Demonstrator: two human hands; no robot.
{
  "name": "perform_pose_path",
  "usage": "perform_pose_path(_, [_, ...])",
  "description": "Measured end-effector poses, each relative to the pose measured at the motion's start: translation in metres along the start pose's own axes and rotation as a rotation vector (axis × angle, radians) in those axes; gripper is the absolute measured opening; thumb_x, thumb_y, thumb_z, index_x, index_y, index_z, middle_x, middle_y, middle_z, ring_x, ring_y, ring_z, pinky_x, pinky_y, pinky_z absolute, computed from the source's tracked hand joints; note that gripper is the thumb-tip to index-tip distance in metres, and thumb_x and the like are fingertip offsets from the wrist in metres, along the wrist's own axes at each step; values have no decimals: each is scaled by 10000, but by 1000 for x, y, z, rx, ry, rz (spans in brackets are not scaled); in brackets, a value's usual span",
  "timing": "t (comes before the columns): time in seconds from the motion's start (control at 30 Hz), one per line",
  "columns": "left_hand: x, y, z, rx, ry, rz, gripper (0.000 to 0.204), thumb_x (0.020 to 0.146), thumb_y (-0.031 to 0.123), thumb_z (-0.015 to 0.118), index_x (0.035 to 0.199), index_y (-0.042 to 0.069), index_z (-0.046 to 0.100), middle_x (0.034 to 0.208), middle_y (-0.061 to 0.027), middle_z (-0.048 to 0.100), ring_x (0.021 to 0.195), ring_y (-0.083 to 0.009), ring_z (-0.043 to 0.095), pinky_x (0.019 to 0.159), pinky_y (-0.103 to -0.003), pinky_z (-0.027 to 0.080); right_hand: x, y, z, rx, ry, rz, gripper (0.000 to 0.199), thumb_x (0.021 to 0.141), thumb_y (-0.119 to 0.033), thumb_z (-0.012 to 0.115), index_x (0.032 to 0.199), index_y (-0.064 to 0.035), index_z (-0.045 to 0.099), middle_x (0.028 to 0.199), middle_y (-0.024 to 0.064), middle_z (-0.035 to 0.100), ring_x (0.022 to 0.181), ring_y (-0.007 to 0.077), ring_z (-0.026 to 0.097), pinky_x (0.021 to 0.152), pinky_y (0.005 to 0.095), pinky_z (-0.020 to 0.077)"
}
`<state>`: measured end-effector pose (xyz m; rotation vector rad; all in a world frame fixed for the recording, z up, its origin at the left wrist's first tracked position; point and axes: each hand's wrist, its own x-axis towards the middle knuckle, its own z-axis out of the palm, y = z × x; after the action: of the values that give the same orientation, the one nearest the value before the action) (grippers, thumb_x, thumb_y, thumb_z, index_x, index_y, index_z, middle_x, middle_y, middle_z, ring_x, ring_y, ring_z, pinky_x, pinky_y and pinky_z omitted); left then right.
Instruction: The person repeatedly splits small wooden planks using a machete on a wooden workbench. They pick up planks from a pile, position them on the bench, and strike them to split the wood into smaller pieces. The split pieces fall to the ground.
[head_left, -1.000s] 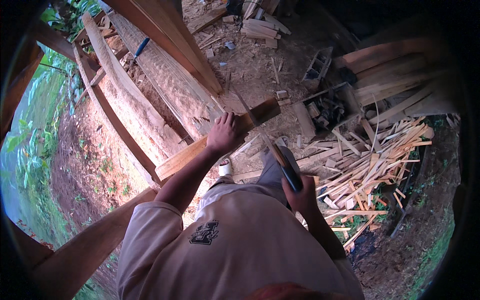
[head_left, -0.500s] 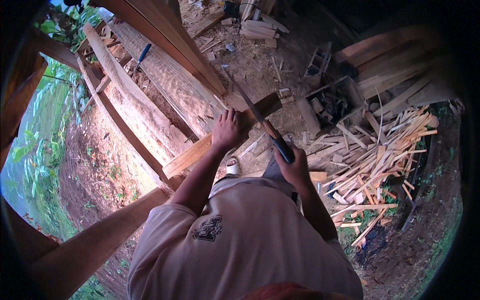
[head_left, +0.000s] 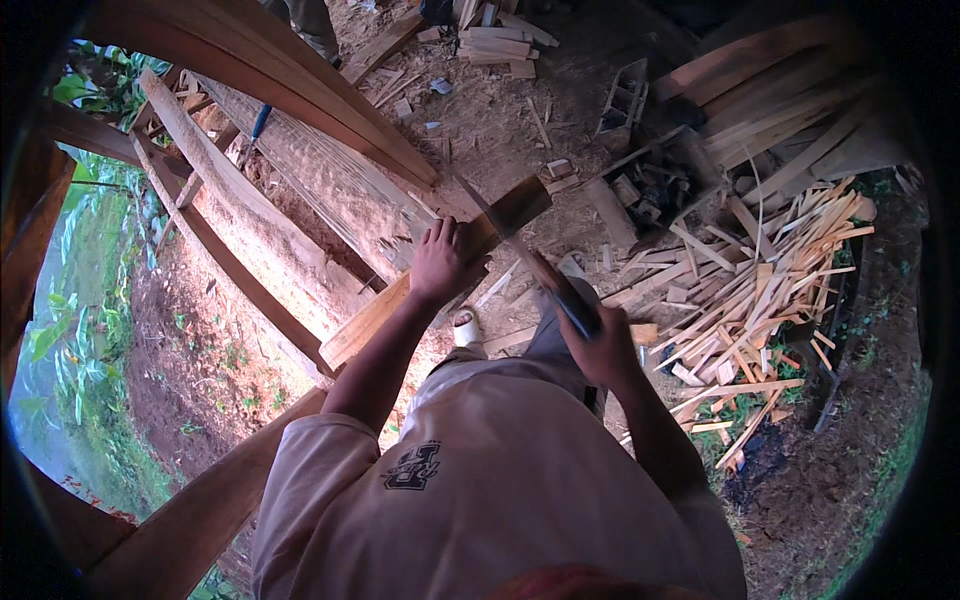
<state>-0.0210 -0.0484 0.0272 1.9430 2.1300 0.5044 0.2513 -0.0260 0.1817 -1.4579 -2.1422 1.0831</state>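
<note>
Here, I note the left hand (head_left: 440, 262) clamped over the long pale wooden plank (head_left: 400, 300), steadying it on the beams; right hand (head_left: 600, 345) grips the dark-handled hand saw (head_left: 520, 250), blade laid across the plank's end.

plank under left hand (head_left: 437, 262): long pale wooden beam (head_left: 400, 300), rough-sawn, matt
blade in right hand (head_left: 600, 350): thin grey metal saw (head_left: 500, 225), dull

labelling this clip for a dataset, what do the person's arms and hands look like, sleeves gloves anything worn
Both hands are bare: no gloves on the left hand or the right hand, and no watch or bands show. Both forearms are uncovered. The person wears a light, short-sleeved shirt with a dark printed emblem on the chest, the sleeves ending near the elbows.
</note>
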Motion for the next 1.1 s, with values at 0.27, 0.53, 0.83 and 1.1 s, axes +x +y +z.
perform_pose_path(0.27, [1,1,0,-19,-8,-73,732,827,521,754,1292,-14,572,1235,-172,558,1202,-351,530,1019,-458,458,36,25,55,153,-22,-29,294,863,-220,770,725,9,647,623,188,629,594,362,665,576,443,491])
perform_pose_path(0.53, [4,5,3,19,10,-122,651,861,500,735,1294,36,590,1263,-180,555,1232,-374,520,1044,-488,440,-70,36,-14,78,-129,118,283,866,-253,807,864,-11,660,726,167,646,677,294,647,637,441,492])
perform_pose_path(0.83, [0,8,0,-57,-18,-124,720,850,496,742,1341,1,563,1347,-197,534,1276,-385,511,1064,-489,441,-87,-80,-102,-31,-140,155,281,867,-199,757,745,39,669,622,168,646,579,159,661,552,376,484])
perform_pose_path(1.1, [6,1,0,-70,-18,-56,719,816,474,763,1297,-24,572,1259,-172,558,1248,-346,528,1074,-444,445,66,-3,57,78,25,45,294,843,-177,760,699,32,612,647,218,637,651,407,692,596,473,498])
